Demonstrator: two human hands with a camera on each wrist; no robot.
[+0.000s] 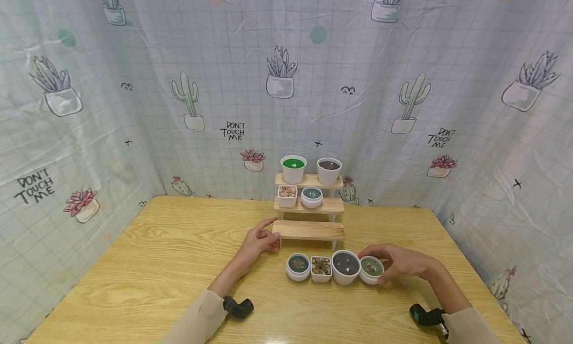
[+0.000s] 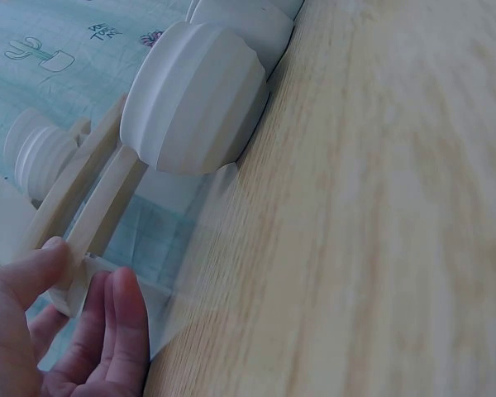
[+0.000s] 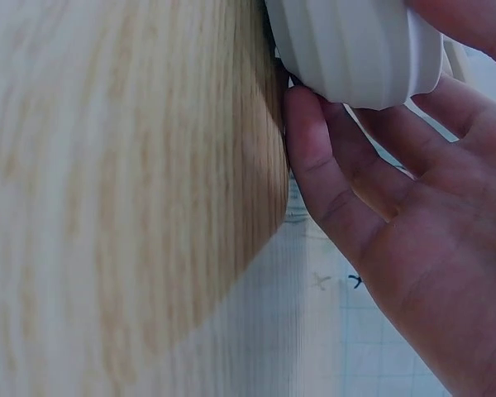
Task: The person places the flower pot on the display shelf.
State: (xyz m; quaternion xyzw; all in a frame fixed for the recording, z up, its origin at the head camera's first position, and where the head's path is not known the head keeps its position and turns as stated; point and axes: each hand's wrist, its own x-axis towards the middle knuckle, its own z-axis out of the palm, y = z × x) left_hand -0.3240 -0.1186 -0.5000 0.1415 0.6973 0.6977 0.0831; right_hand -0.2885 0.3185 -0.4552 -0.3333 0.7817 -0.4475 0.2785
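A small three-tier stand (image 1: 309,229) with wooden shelves is at the table's middle. My left hand (image 1: 256,243) pinches the left end of its lowest shelf, thumb on top and fingers beneath in the left wrist view. In front stands a row: a round white pot with a dark green top (image 1: 298,267), a square pot of pebbles (image 1: 321,268), a taller dark-topped pot (image 1: 346,267) and a round green-topped pot (image 1: 371,269). My right hand (image 1: 403,261) holds this last one between thumb and fingers; its ribbed white side (image 3: 355,50) shows in the right wrist view.
On the top shelf sit a bright green-topped pot (image 1: 293,170) and a dark-topped pot (image 1: 329,171). The middle shelf bears a square pebble pot (image 1: 287,196) and a round pot (image 1: 312,197). A cactus-print curtain (image 1: 224,60) hangs behind the wooden table (image 1: 179,244).
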